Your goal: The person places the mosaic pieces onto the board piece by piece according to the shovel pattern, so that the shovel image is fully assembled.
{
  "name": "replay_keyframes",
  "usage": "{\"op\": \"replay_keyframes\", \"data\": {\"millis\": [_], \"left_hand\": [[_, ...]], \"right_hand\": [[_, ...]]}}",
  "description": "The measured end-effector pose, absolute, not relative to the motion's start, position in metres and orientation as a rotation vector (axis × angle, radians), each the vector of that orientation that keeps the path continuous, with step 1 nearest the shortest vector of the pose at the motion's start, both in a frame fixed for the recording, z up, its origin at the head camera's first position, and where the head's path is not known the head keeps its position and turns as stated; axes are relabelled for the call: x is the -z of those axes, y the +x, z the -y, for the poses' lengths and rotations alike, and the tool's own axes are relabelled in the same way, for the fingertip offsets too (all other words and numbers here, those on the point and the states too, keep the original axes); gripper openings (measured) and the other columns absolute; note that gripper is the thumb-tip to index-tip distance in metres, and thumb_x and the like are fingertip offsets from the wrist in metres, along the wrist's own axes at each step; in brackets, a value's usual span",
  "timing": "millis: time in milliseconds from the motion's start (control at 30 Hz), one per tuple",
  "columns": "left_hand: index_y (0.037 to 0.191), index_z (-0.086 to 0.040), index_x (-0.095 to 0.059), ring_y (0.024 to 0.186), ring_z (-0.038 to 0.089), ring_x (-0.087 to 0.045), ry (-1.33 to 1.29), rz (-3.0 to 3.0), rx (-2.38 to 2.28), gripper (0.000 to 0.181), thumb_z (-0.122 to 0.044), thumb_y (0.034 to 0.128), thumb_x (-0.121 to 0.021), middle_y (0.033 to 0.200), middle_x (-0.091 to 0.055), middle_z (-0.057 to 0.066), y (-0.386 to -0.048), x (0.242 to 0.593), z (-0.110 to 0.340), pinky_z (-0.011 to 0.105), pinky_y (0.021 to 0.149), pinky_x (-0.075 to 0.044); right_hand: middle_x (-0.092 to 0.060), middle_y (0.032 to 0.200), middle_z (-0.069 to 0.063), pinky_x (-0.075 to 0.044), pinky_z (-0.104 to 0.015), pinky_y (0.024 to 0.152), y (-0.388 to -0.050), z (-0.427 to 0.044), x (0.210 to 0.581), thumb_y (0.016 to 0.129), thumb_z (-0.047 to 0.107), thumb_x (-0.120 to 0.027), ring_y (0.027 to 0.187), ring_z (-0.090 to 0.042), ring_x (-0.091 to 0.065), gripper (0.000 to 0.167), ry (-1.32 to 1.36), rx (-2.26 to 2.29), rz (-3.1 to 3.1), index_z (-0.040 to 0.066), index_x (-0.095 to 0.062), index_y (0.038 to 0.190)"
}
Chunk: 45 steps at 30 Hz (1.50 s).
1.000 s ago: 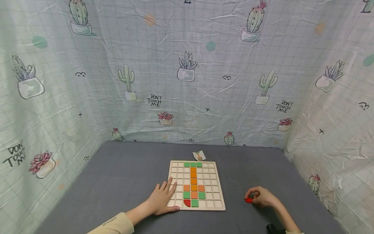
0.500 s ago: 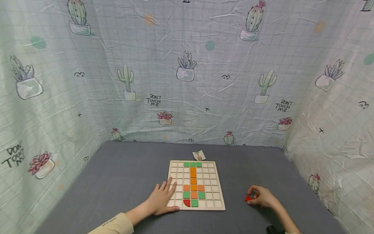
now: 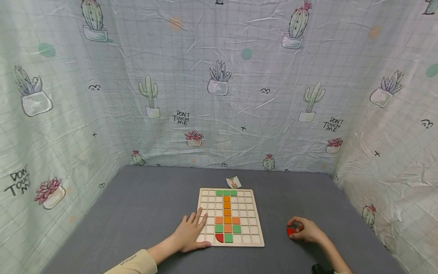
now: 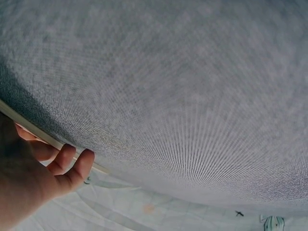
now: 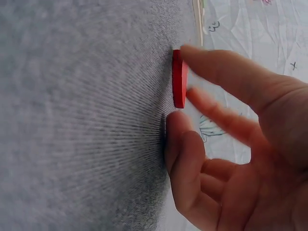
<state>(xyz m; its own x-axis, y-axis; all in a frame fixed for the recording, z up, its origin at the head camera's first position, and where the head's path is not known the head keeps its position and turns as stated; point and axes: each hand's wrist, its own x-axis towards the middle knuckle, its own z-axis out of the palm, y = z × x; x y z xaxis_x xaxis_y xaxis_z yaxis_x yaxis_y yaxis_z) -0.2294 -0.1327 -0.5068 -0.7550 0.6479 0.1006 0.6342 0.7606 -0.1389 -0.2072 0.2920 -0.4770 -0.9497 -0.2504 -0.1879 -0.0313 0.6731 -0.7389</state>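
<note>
A wooden grid board (image 3: pixel 245 220) lies on the dark grey table, with green, orange and salmon square tiles forming a column down it. One red quarter-round tile (image 3: pixel 219 238) sits in its nearest row. My left hand (image 3: pixel 188 233) rests spread over the board's left edge, fingers on the cells and thumb along the front edge. To the right of the board, my right hand (image 3: pixel 307 231) holds a red tile (image 3: pixel 290 231) between thumb and fingers, low at the tabletop. In the right wrist view that tile (image 5: pixel 179 79) shows edge-on; its full outline is partly hidden.
Behind the board lies a small pattern card (image 3: pixel 234 182) with a printed picture. A curtain (image 3: pixel 219 114) printed with cacti encloses the grey table (image 3: pixel 164 190) at the back and both sides. Something black (image 3: pixel 318 268) shows near the right wrist.
The red tile has turned in my right fingers, which shifted slightly around it; a corner now shows. My left hand and the board have stayed still.
</note>
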Motion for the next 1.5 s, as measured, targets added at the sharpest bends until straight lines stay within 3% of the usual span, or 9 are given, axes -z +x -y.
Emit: {"op": "replay_keyframes", "data": {"millis": [133,300,567,800,967,1500], "left_hand": [[0.136,-0.005,-0.035,0.114,0.035,-0.046,-1.037,2.778,-0.141,0.094,-0.077,0.0774,-0.022,0.14,-0.033,0.023,-0.232,0.514,0.134,0.05,0.082,-0.038],[0.138,-0.006,-0.033,0.116,0.035,-0.045,-1.029,2.801,-0.13,0.092,-0.075,0.0778,-0.026,0.141,-0.03,0.023,-0.232,0.512,0.133,0.05,0.084,-0.037],[0.14,-0.007,-0.029,0.118,0.034,-0.043,-1.015,2.847,-0.135,0.092,-0.075,0.0774,-0.028,0.143,-0.028,0.022,-0.231,0.511,0.133,0.05,0.086,-0.036],[0.139,-0.007,-0.03,0.117,0.035,-0.043,-1.023,2.835,-0.123,0.093,-0.076,0.0772,-0.027,0.142,-0.028,0.022,-0.231,0.513,0.133,0.05,0.085,-0.036],[0.139,-0.007,-0.031,0.117,0.035,-0.043,-1.024,2.835,-0.12,0.093,-0.076,0.077,-0.027,0.142,-0.029,0.022,-0.231,0.513,0.133,0.05,0.085,-0.036],[0.139,-0.007,-0.031,0.117,0.034,-0.044,-1.02,2.845,-0.135,0.092,-0.075,0.0772,-0.029,0.142,-0.029,0.022,-0.231,0.508,0.132,0.049,0.085,-0.036]], "right_hand": [[-0.044,0.059,0.002,-0.032,-0.024,0.046,-0.201,-0.285,0.476,0.07,0.031,-0.074,0.049,-0.01,-0.039,0.041,-0.076,0.976,-2.796,0.003,-0.051,0.089],[-0.047,0.066,-0.002,-0.032,-0.028,0.052,-0.197,-0.277,0.475,0.066,0.04,-0.075,0.058,-0.015,-0.043,0.044,0.1,0.722,-2.958,0.006,-0.05,0.079],[-0.046,0.061,0.001,-0.031,-0.027,0.05,-0.201,-0.276,0.477,0.065,0.03,-0.077,0.055,-0.013,-0.042,0.034,0.027,0.745,-2.972,0.01,-0.052,0.076],[-0.047,0.051,0.004,-0.033,-0.024,0.045,-0.204,-0.284,0.477,0.069,0.025,-0.075,0.046,-0.008,-0.041,0.032,-0.16,0.898,-2.862,0.009,-0.054,0.087],[-0.05,0.054,0.003,-0.034,-0.023,0.045,-0.204,-0.288,0.476,0.069,0.022,-0.075,0.046,-0.008,-0.042,0.035,-0.232,0.958,-2.799,0.007,-0.054,0.092],[-0.051,0.061,0.001,-0.035,-0.023,0.048,-0.206,-0.286,0.479,0.067,0.019,-0.076,0.048,-0.006,-0.042,0.031,-0.246,0.939,-2.875,0.007,-0.055,0.087]]}}
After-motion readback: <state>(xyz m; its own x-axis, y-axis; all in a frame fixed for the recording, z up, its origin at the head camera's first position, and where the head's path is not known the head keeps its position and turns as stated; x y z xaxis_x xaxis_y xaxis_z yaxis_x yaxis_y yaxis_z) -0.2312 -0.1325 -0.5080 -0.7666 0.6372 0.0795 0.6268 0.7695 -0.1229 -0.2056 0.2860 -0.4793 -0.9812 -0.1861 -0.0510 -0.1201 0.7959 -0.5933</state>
